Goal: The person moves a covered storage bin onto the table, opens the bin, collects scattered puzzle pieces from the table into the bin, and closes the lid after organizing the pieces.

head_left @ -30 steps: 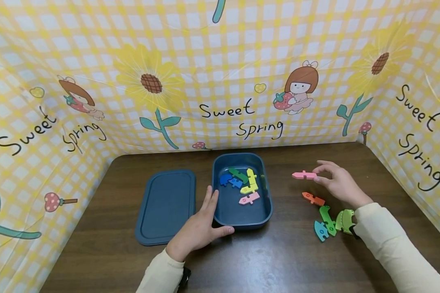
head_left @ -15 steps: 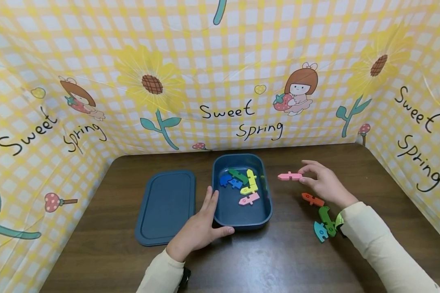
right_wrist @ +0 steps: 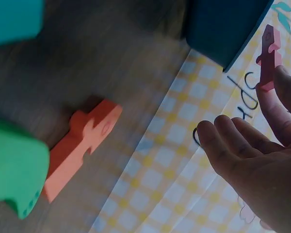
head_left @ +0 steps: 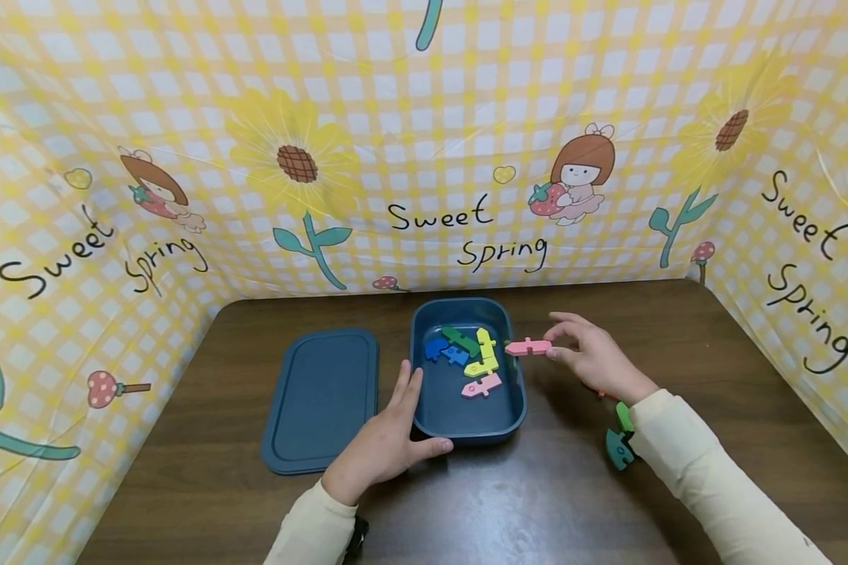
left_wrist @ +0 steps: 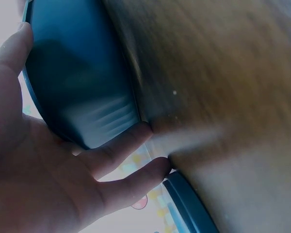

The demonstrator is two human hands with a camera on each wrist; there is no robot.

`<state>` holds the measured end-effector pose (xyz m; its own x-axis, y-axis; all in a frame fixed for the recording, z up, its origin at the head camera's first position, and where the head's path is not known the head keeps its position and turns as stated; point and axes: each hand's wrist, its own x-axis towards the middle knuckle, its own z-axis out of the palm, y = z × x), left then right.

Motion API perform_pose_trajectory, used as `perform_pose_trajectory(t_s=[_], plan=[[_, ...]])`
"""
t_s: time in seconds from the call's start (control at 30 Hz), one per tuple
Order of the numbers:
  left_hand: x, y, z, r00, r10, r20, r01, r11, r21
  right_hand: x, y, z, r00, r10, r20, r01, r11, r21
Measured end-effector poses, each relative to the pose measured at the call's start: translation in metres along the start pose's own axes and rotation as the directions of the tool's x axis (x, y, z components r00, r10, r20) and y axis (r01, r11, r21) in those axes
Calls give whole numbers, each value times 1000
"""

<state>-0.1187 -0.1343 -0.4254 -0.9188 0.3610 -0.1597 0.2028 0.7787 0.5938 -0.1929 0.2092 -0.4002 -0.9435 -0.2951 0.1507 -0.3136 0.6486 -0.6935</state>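
My right hand (head_left: 597, 355) pinches a pink pointed puzzle piece (head_left: 528, 347) by its right end, between thumb and forefinger. The tip of that piece reaches over the right rim of the dark blue box (head_left: 459, 420). Against the box's left side my left hand (head_left: 381, 439) rests with straight fingers, its thumb at the near corner. Inside lie a pale pink piece (head_left: 481, 385), yellow pieces (head_left: 485, 343), a green piece (head_left: 460, 340) and blue pieces (head_left: 455, 355). In the right wrist view, an orange piece (right_wrist: 82, 145) lies on the table beside a green piece (right_wrist: 14, 165).
A flat dark blue lid (head_left: 321, 400) lies on the table left of the box. Right of the box, under my right forearm, are a teal piece (head_left: 618, 450) and a partly hidden green piece (head_left: 623, 417). A checked cloth (head_left: 367, 157) walls the table's back and sides.
My right hand has moved left with the pink puzzle piece, from over the table to the box's right rim. Its sleeve now covers more of the loose pieces. My left hand stays put.
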Motion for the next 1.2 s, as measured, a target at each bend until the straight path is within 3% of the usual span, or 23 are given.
perform_pose_trajectory(t_s=[0.5,1.2], plan=[[1,-1,-1,1000,-2,2,2,1000,-8,-2,-14,21,998,-32,56,31,999,8],[1,-3,0,1000,15,4,-15,1000,-5,-19,-23,33,990,-68,126,67,998,13]])
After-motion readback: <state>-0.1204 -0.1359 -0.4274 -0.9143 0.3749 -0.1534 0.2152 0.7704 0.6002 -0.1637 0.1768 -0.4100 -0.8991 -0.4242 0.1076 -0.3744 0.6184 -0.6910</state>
